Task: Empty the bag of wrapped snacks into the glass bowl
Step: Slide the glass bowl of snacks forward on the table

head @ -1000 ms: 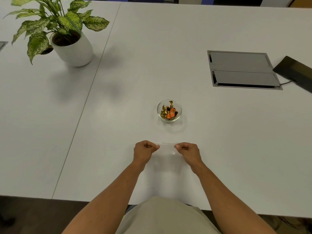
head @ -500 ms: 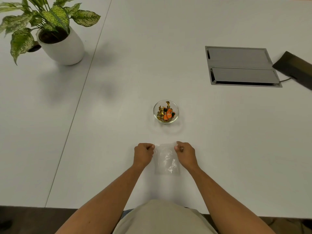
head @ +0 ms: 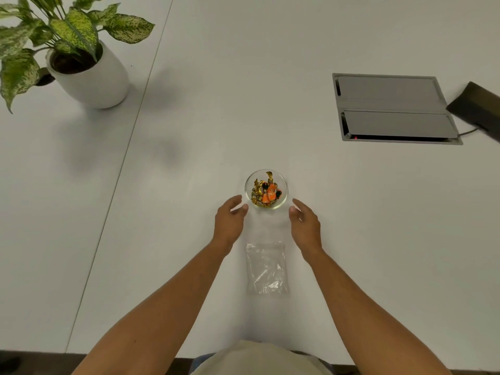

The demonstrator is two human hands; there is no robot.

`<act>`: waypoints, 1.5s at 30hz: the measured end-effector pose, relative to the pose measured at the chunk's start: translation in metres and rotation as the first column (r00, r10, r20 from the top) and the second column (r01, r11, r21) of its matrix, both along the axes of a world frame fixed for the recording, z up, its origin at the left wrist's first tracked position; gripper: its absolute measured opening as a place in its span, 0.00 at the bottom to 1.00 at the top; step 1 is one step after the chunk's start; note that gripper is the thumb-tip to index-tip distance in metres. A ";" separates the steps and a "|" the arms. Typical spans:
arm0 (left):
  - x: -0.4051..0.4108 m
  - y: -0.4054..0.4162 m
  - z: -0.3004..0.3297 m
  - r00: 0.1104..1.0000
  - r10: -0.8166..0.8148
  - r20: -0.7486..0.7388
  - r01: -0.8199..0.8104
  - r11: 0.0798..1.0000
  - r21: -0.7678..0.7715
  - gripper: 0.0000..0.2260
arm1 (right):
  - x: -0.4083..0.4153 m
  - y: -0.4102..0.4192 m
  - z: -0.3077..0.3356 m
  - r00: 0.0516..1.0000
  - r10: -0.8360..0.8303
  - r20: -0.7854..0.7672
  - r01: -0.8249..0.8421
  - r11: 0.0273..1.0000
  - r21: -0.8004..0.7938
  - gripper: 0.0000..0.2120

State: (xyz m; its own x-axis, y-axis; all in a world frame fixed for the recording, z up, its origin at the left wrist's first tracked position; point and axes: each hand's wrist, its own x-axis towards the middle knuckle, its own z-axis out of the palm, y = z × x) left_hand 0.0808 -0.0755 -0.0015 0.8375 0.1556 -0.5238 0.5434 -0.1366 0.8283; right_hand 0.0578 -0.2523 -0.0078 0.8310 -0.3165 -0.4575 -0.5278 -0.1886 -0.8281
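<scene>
A small glass bowl (head: 284,182) stands on the white table, holding several wrapped snacks (head: 266,192) in gold, orange and dark foil. A clear plastic bag (head: 266,267) lies flat on the table nearer to me, with nothing visible inside it. My left hand (head: 230,220) is open just left of the bowl's near side, fingers curved towards it without touching. My right hand (head: 305,223) is open just right of the bowl, also apart from it. Neither hand touches the bag.
A potted plant in a white pot (head: 92,74) stands at the far left. A grey cable hatch (head: 392,108) is set into the table at the right, with a dark device (head: 479,109) and its cable beside it. The table's near edge runs below my forearms.
Both hands let go of the bag's top corners and moved forward to either side of the bowl, opening as they went. The bag now lies flat on the table.
</scene>
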 end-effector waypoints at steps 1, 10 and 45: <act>0.007 -0.001 0.000 1.000 0.026 -0.007 -0.027 0.999 -0.032 0.20 | 0.009 0.000 0.001 1.000 -0.015 -0.013 0.015 0.999 0.037 0.18; 0.044 -0.023 -0.010 0.997 0.072 0.030 -0.071 0.997 -0.026 0.17 | 0.061 0.007 -0.016 0.998 -0.066 0.013 0.061 0.973 0.222 0.11; 0.398 -0.022 -0.029 0.989 0.025 0.148 -0.013 0.996 -0.084 0.17 | 0.424 -0.005 -0.035 0.991 -0.033 0.132 0.027 0.998 0.052 0.19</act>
State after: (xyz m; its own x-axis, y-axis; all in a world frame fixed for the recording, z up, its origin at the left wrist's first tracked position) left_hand 0.4784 -0.0976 -0.0301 0.9043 0.1338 -0.4054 0.4152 -0.0549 0.9081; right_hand 0.4813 -0.2569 -0.0430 0.8759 -0.3217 -0.3597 -0.4175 -0.1314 -0.8991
